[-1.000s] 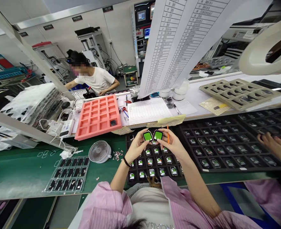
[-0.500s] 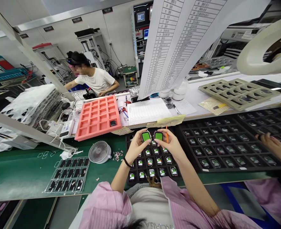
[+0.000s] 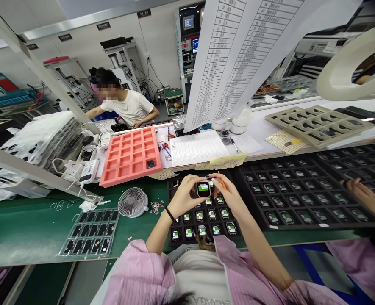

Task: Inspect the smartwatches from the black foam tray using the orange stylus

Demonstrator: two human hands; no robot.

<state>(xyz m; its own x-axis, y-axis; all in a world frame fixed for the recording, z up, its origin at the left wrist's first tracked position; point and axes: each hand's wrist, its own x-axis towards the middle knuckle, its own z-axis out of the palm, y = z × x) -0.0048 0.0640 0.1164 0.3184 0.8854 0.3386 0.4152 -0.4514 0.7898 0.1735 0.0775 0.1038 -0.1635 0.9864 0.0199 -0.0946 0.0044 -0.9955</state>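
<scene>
My left hand is closed on a square smartwatch, its lit screen showing a green band on black. Close behind and to the right, a second smartwatch is mostly covered by the first and by fingers; my right hand grips it. An orange stick pokes out from between the right fingers. Beneath both hands lies a black foam tray whose pockets hold several watches with lit green-and-white screens.
Right of me, a larger black tray holds more watches, with another person's hand over its far side. A pink foam tray rests on the shelf. To the left are a small fan and a clear plastic tray.
The two watches, earlier side by side and apart, now overlap, the left one in front. The left watch's screen went from mostly green to a green band on black.
</scene>
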